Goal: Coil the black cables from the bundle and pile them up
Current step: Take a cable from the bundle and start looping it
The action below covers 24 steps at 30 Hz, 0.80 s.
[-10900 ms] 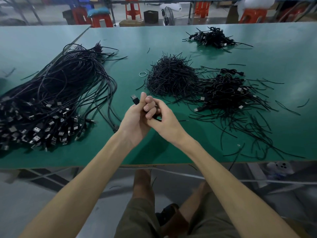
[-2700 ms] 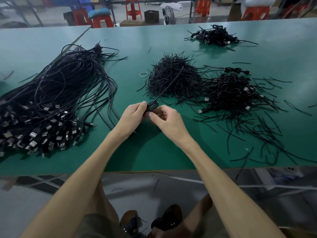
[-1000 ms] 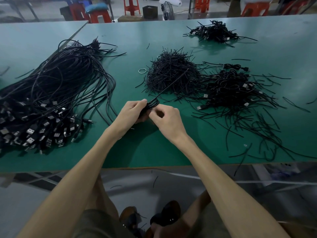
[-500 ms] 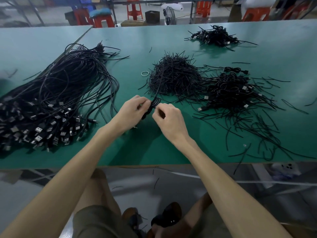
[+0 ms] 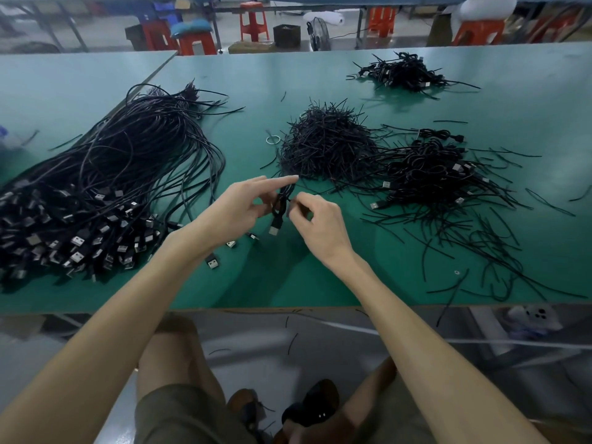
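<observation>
Left hand [image 5: 238, 209] above the green table [image 5: 288, 277], near the front edge: grips a small coiled cable [image 5: 281, 205] with the lower fingers, forefinger stretched out straight past the top. Right hand [image 5: 320, 224] just beside it, fingers curled, pinching the same coil at its waist. Coil upright, plug [image 5: 273, 230] hanging from the lower end, clear of the table.

On the left, flat on the table: big bundle of long loose cables [image 5: 105, 187], plugs fanned toward the front edge.

Behind the hands: heap of short black ties [image 5: 326, 145], small ring [image 5: 271, 140] at its left rim. Right of the heap, touching it: pile of coiled cables [image 5: 429, 168], stray ties scattered around. Farther back, well apart: second, smaller pile [image 5: 403, 73]. Red stools [image 5: 254, 25] beyond the table.
</observation>
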Tool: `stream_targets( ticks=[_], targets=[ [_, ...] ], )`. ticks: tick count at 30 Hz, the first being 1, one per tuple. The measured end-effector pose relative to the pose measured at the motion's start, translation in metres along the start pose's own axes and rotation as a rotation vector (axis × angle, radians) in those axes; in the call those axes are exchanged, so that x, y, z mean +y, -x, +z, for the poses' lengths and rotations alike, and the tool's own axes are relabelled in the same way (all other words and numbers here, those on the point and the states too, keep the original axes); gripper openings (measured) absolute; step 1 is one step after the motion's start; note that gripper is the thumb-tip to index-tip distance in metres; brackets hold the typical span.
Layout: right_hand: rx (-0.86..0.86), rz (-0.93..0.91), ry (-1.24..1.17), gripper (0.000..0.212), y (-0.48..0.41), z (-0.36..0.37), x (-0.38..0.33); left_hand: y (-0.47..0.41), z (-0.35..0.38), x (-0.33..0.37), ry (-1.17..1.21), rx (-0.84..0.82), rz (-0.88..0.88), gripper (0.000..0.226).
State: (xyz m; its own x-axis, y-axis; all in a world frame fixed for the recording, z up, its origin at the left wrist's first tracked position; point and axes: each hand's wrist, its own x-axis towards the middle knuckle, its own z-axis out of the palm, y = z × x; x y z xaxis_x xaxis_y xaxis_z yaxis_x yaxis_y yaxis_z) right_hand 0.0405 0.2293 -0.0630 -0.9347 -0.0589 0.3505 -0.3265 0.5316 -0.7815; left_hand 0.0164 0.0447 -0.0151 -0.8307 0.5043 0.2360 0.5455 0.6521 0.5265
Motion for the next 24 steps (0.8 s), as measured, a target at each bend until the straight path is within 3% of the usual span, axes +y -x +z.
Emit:
stream_targets(
  ticks=[5, 10, 14, 19, 24],
  targets=[
    [-0.041, 0.001, -0.035, 0.022, 0.0, 0.0, 0.002, 0.002, -0.001, 0.004, -0.117, 0.039, 0.028, 0.078],
    [-0.012, -0.021, -0.077, 0.021, 0.001, -0.002, -0.001, 0.006, -0.002, 0.005, -0.261, 0.153, 0.121, 0.045],
    [0.013, -0.039, -0.14, 0.02, 0.0, -0.003, -0.003, 0.005, -0.006, 0.01, -0.254, 0.043, 0.161, 0.046],
    [-0.014, -0.032, -0.222, 0.016, 0.001, -0.003, -0.002, 0.003, -0.008, 0.019, -0.284, 0.089, 0.094, 0.029],
    [0.031, 0.014, -0.273, 0.023, 0.001, -0.006, -0.004, 0.0, 0.002, 0.035, -0.288, 0.167, -0.051, 0.031]
  ],
)
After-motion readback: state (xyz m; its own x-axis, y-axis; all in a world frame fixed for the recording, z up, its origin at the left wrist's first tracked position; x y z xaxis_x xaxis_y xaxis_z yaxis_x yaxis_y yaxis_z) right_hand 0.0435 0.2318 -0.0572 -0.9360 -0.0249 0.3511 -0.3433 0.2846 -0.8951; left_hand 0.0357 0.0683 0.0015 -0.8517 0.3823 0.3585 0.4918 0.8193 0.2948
